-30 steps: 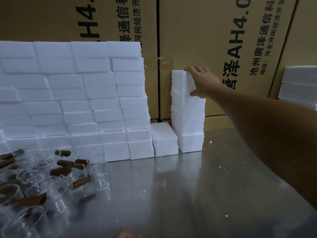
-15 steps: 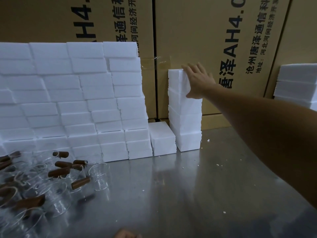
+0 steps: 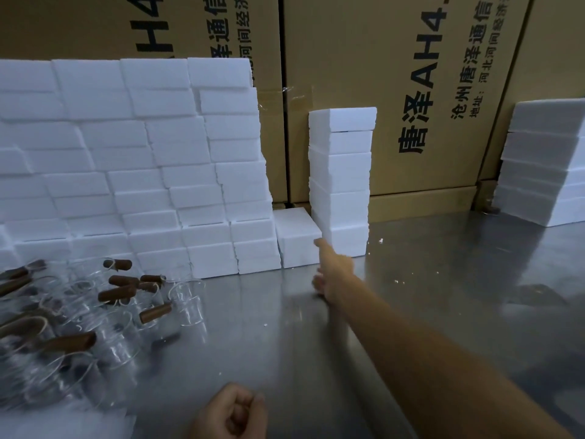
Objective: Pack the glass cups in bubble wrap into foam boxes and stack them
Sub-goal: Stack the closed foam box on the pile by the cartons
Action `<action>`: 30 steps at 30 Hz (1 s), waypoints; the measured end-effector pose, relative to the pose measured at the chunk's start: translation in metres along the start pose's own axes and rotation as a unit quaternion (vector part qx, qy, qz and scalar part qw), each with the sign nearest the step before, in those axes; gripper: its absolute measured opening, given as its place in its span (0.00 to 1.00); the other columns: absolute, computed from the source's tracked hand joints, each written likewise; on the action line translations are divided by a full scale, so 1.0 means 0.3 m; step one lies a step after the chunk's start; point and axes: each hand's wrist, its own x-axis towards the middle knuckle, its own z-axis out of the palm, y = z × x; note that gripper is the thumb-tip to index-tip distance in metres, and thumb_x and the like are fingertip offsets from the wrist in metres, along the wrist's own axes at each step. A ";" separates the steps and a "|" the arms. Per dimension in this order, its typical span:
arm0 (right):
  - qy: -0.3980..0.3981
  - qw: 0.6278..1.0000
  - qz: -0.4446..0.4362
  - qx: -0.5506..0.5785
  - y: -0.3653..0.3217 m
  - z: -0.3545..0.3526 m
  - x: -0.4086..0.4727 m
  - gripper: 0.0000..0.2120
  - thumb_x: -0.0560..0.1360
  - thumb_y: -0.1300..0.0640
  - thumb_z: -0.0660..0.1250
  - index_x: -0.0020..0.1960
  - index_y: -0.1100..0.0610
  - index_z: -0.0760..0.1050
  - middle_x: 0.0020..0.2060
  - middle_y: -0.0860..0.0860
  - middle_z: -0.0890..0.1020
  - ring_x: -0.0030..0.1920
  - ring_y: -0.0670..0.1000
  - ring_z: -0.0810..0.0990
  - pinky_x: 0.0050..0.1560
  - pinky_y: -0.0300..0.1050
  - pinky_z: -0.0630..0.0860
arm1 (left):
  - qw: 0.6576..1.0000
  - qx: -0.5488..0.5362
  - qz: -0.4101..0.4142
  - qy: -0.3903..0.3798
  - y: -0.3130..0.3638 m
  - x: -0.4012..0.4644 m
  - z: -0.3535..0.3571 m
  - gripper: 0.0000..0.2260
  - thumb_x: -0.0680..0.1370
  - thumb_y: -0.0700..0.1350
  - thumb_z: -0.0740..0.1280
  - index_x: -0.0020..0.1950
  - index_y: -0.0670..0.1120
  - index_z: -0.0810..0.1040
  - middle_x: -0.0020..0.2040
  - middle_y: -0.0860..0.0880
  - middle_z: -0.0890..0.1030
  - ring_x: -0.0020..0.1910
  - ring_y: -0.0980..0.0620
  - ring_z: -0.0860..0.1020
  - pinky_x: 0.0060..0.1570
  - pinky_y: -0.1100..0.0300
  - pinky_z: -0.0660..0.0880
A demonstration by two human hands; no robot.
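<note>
A narrow stack of white foam boxes (image 3: 342, 172) stands on the steel table against the cartons. A single foam box (image 3: 297, 239) lies at its left foot. My right hand (image 3: 332, 270) reaches low across the table, a finger stretched out to the bottom corner of the stack beside that single box; it holds nothing. My left hand (image 3: 234, 413) is a loose fist at the bottom edge, holding nothing. A heap of clear glass cups (image 3: 95, 312) with brown handles lies at the left. No bubble wrap is plainly visible.
A large wall of foam boxes (image 3: 126, 153) fills the back left. Another foam stack (image 3: 544, 160) stands at the far right. Tall cardboard cartons (image 3: 411, 58) close off the back. The steel table (image 3: 443, 296) carries small foam crumbs.
My right hand left the top box of the narrow stack and dropped to its base. My left hand has come further into view at the bottom edge.
</note>
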 end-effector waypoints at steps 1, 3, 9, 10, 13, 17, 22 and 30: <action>-0.025 0.999 0.037 0.015 0.030 0.014 0.001 0.29 0.71 0.42 0.71 0.64 0.58 0.70 0.34 0.52 0.68 0.32 0.50 0.67 0.35 0.44 0.70 | 1.000 0.000 -0.005 -0.004 0.007 -0.003 0.000 0.07 0.66 0.41 0.71 0.30 0.47 0.75 0.17 0.46 0.67 0.18 0.56 0.60 0.20 0.68 0.58; -0.056 0.996 0.063 0.033 0.031 0.043 0.008 0.35 0.69 0.38 0.72 0.69 0.54 0.69 0.33 0.51 0.65 0.30 0.49 0.63 0.34 0.43 0.70 | 1.000 -0.005 -0.022 0.000 0.019 -0.008 -0.007 0.02 0.62 0.46 0.68 0.31 0.49 0.76 0.18 0.45 0.70 0.21 0.60 0.63 0.22 0.63 0.60; -0.076 0.989 0.109 0.063 -0.021 0.118 0.036 0.46 0.63 0.32 0.73 0.75 0.49 0.62 0.69 0.52 0.70 0.66 0.56 0.71 0.69 0.54 0.70 | 0.999 0.008 -0.037 0.000 0.016 -0.011 -0.011 0.11 0.69 0.39 0.72 0.28 0.47 0.76 0.18 0.45 0.71 0.22 0.60 0.64 0.22 0.64 0.61; -0.069 0.990 0.106 0.063 -0.025 0.128 0.039 0.45 0.63 0.32 0.73 0.74 0.49 0.64 0.69 0.52 0.70 0.66 0.55 0.72 0.68 0.53 0.70 | 0.999 0.022 -0.037 -0.004 0.017 -0.009 -0.013 0.12 0.69 0.38 0.73 0.28 0.47 0.76 0.18 0.45 0.72 0.21 0.60 0.63 0.22 0.66 0.61; -0.058 0.988 0.129 0.060 -0.048 0.152 0.040 0.41 0.62 0.31 0.74 0.66 0.50 0.67 0.66 0.52 0.71 0.64 0.55 0.72 0.66 0.52 0.70 | 0.998 0.034 -0.045 -0.025 0.009 -0.011 -0.015 0.14 0.68 0.32 0.74 0.28 0.47 0.76 0.18 0.44 0.72 0.21 0.59 0.64 0.22 0.66 0.61; -0.049 0.988 0.139 0.037 -0.072 0.177 0.032 0.34 0.61 0.31 0.74 0.53 0.52 0.66 0.48 0.52 0.71 0.42 0.55 0.70 0.53 0.52 0.69 | 0.998 0.035 -0.043 -0.034 0.011 -0.008 -0.019 0.14 0.69 0.32 0.74 0.30 0.47 0.77 0.18 0.44 0.72 0.21 0.60 0.64 0.22 0.65 0.61; -0.062 0.987 0.145 0.037 -0.068 0.141 0.035 0.31 0.65 0.35 0.74 0.55 0.53 0.65 0.56 0.53 0.76 0.55 0.54 0.77 0.50 0.51 0.71 | 0.998 0.037 -0.045 -0.004 0.007 -0.012 -0.011 0.09 0.69 0.40 0.73 0.31 0.48 0.77 0.19 0.46 0.72 0.19 0.57 0.64 0.23 0.65 0.62; -0.078 0.987 0.134 0.037 -0.020 0.018 -0.122 0.25 0.71 0.36 0.69 0.46 0.56 0.67 0.42 0.54 0.75 0.42 0.54 0.74 0.48 0.50 0.71 | 0.994 0.093 -0.046 -0.018 0.013 -0.001 -0.036 0.09 0.72 0.41 0.73 0.33 0.49 0.77 0.24 0.47 0.76 0.26 0.49 0.77 0.35 0.55 0.74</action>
